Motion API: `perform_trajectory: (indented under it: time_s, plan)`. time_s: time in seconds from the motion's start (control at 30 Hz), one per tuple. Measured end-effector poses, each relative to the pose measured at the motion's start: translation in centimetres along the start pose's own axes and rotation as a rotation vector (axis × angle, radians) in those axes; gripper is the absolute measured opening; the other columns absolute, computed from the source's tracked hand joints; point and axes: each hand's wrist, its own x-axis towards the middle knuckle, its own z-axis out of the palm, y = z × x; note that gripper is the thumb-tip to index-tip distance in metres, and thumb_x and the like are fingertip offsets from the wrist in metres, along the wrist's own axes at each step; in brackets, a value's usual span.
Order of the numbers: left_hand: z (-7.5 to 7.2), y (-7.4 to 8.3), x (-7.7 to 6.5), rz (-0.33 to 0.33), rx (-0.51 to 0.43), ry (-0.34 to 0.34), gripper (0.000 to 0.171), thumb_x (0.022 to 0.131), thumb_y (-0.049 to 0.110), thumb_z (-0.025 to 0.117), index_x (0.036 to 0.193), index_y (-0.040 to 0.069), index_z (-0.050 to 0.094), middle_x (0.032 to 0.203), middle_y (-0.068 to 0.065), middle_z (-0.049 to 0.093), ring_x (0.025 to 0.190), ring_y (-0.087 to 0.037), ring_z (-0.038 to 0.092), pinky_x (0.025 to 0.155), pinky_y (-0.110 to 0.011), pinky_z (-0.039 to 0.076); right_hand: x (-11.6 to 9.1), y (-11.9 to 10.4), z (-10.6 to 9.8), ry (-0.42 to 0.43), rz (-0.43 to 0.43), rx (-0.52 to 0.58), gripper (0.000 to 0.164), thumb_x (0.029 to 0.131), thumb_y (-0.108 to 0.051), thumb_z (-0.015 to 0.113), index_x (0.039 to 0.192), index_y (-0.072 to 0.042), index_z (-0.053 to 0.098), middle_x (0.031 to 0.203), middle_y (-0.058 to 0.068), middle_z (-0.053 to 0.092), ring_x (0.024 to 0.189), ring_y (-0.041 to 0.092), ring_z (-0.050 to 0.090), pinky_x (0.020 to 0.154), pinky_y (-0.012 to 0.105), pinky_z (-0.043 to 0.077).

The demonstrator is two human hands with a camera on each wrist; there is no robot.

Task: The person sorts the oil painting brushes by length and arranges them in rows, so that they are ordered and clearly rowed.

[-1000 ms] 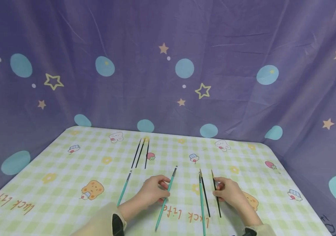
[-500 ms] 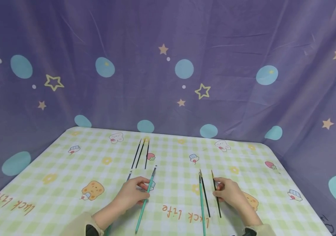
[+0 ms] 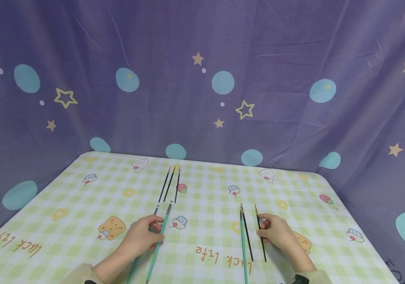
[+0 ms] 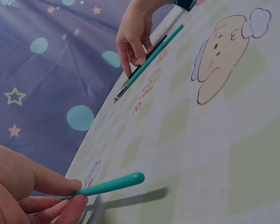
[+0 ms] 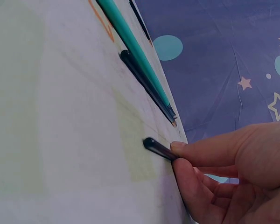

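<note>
A curtained-off tabletop nook: purple star-and-dot drapery [image 3: 174,114] backs a green-checked, cartoon-printed surface [image 3: 209,223] with paintbrushes [image 3: 243,242]. Home or studio, I cannot tell; the drapery hides the room.

Lettering [image 3: 216,258]: orange
Table [image 3: 202,185], around the lettering: green-and-white check, yellow flowers, red strawberries, blue-striped cupcakes
Curtain [image 3: 174,106], beyond the lettering: purple, turquoise blobs, peach stars, yellow star outlines
Thicker held brush [image 3: 154,258], left of the lettering: teal handle, grey ferrule
Thinner held brush [image 3: 263,248], right of the lettering: black handle, golden ferrule
Three brushes [image 3: 169,184], beyond the lettering: black handles
</note>
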Motion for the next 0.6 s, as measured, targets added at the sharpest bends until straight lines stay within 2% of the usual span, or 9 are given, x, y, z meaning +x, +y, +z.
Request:
perform_trajectory:
  time_s: [0.27, 0.6]
  plan:
    - [-0.53, -0.48, -0.18, -0.02, 0.062, 0.018, 0.043, 0.07, 0.003, 0.07, 0.111, 0.0, 0.059, 0.081, -0.003, 0.058, 0.052, -0.013, 0.052, 0.047, -0.026, 0.048, 0.06, 0.03, 0.04, 0.0, 0.005, 0.006, 0.054, 0.074, 0.0, 0.069, 0.125, 0.001, 0.052, 0.071, 0.003, 0.051, 0.053, 0.013, 0.051, 0.048, 0.026, 0.049]
    - [-0.47, -0.86, -0.15, -0.025, 0.026, 0.034, 0.036, 0.07, 0.003, 0.071, 0.106, 0.001, 0.062, 0.081, -0.003, 0.058, 0.06, -0.012, 0.053, 0.049, -0.025, 0.05, -0.01, -0.01, 0.06, 0.001, 0.001, 0.007, 0.053, 0.074, 0.0, 0.069, 0.125, 0.0, 0.052, 0.072, 0.003, 0.051, 0.053, 0.013, 0.051, 0.048, 0.026, 0.049]
